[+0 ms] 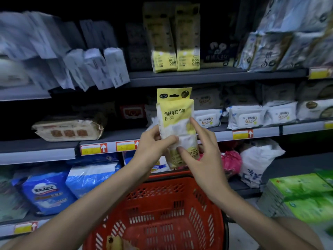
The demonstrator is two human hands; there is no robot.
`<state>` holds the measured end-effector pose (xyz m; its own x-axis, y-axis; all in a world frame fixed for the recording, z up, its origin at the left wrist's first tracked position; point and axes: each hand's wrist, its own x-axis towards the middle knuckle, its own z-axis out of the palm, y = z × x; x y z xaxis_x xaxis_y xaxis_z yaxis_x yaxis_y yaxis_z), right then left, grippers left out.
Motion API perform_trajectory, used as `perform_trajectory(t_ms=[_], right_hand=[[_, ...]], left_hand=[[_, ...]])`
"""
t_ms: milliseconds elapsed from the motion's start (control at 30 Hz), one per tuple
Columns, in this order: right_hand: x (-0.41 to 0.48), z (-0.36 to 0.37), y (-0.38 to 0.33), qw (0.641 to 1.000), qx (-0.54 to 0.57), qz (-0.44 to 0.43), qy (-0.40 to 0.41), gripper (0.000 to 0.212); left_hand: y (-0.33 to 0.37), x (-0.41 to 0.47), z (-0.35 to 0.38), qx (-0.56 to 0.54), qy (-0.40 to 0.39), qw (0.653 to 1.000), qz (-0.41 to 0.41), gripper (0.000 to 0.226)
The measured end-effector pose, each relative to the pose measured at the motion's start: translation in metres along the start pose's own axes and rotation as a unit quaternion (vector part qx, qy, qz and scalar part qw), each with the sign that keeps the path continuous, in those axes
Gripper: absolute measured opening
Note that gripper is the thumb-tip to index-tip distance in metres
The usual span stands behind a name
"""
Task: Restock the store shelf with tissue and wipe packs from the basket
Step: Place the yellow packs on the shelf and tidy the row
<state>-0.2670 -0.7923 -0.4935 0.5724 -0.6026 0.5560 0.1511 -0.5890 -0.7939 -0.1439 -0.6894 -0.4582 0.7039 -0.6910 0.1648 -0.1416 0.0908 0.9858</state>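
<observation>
The left hand (153,143) holds the yellow wipe pack (174,114) upright by its lower left edge, its grip closed and the thumb laid across the front. The right hand (203,152) has thumb and straight forefinger on the front, the other fingers seemingly curled behind. The pack is before the middle shelf (266,131), above the red basket (207,204).

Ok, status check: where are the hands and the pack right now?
Left hand, right hand both gripping yellow wipe pack, upright before middle shelf. Not shelved yet. Nothing in the way; red basket below.
</observation>
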Motion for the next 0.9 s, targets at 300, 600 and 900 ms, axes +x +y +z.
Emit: perform_trajectory(t_ms=[300,600,900], right_hand=[[0.049,-0.005,-0.035,0.988,-0.145,-0.036,0.043,0.104],[0.126,-0.012,-0.059,0.979,-0.148,-0.063,0.129,0.103],[0.217,-0.014,-0.063,0.975,-0.12,-0.083,0.167,0.101]], left_hand=[[0.059,0.036,0.019,-0.044,0.008,0.998,0.052,0.031],[0.117,0.093,0.031,-0.034,0.021,0.996,0.079,0.041],[0.162,0.158,0.026,0.098,0.057,0.976,0.183,0.04]])
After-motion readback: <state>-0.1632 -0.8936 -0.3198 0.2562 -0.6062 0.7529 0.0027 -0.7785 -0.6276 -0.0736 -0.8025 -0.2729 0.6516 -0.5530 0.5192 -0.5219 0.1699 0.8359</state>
